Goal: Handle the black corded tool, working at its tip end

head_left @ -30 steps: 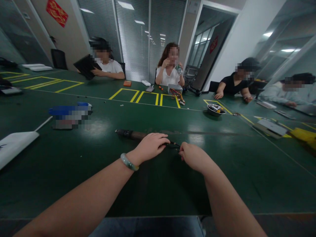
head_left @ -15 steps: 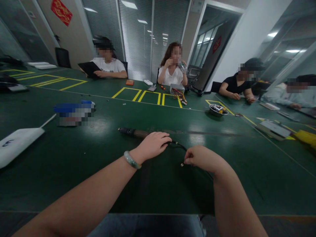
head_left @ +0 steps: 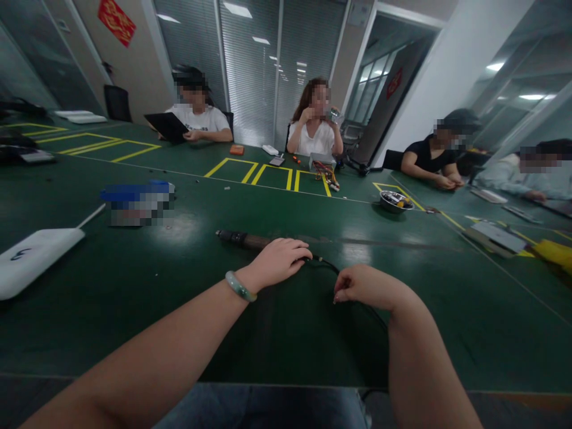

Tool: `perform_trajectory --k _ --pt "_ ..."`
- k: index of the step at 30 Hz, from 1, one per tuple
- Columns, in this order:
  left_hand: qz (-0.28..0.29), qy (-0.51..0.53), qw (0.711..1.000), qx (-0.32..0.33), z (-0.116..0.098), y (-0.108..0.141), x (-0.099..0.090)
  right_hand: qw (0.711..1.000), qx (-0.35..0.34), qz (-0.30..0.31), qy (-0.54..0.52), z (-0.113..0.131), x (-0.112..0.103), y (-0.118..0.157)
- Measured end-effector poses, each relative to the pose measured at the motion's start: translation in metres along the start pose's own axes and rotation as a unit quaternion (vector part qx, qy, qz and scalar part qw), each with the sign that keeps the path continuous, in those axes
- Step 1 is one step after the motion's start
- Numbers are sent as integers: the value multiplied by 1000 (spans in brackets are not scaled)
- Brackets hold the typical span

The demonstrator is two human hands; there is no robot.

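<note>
My left hand (head_left: pixel 282 261), with a jade-coloured bangle on its wrist, curls over the rear of a corded electric screwdriver (head_left: pixel 254 241). This slim, dark tool lies on the table, its metal tip pointing left. From its rear end, a black cable (head_left: pixel 328 263) runs right, passing behind my right hand (head_left: pixel 357 283) and down to the table's front edge. The right thumb and fingers are pinched together just above the table. A tiny shiny spot shows at their tips; what they hold is too small to name.
On the green table (head_left: pixel 187 333), a white box-like device (head_left: pixel 42 259) and a blurred blue-and-white item (head_left: pixel 138 202) lie left. A metal bowl (head_left: pixel 395 202) of small parts and a module with coloured wires (head_left: pixel 322 164) stand farther back. Several people sit around the far side.
The shiny bit at my right fingertips shows less than before. My left hand and the screwdriver hold their place. Across the table, a person's bottle has tilted up.
</note>
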State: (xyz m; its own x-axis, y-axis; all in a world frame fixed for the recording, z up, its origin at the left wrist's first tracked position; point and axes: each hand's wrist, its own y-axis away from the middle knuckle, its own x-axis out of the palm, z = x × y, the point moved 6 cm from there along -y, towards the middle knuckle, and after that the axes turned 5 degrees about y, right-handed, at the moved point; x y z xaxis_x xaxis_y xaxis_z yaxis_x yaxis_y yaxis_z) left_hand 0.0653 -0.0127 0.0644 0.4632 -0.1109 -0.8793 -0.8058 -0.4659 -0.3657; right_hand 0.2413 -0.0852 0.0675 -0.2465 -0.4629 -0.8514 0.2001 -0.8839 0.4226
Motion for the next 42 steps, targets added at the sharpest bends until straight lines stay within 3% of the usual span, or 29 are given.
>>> perform_trajectory --k 6,9,13,17,19,21,26,29,35,42 --pt "-5 -9 1000 4 0 0 0 999 8 22 -27 -6 0 -2" --pt "-8 -13 1000 7 0 0 0 998 58 -21 -5 -9 1 -16" --pt "-16 -18 1000 12 0 0 0 976 132 -173 13 -17 -12 -29" --pt "-25 -21 999 12 0 1 -1 884 189 -426 -42 -32 -41 -20" --pt "-27 -21 999 11 0 1 0 845 169 -501 -72 -34 -50 -18" --pt "-27 -22 999 11 1 1 0 858 130 -488 -92 -31 -49 -25" --pt "-26 -23 999 14 2 1 1 952 58 -295 -64 -18 -17 -48" --pt "-30 -19 999 15 1 2 0 970 55 -233 -53 -18 -3 -49" --pt "-33 -11 999 9 3 2 1 974 51 -220 18 -9 -6 -44" --pt "-31 -13 999 12 2 1 1 964 44 -260 29 0 -9 -48"
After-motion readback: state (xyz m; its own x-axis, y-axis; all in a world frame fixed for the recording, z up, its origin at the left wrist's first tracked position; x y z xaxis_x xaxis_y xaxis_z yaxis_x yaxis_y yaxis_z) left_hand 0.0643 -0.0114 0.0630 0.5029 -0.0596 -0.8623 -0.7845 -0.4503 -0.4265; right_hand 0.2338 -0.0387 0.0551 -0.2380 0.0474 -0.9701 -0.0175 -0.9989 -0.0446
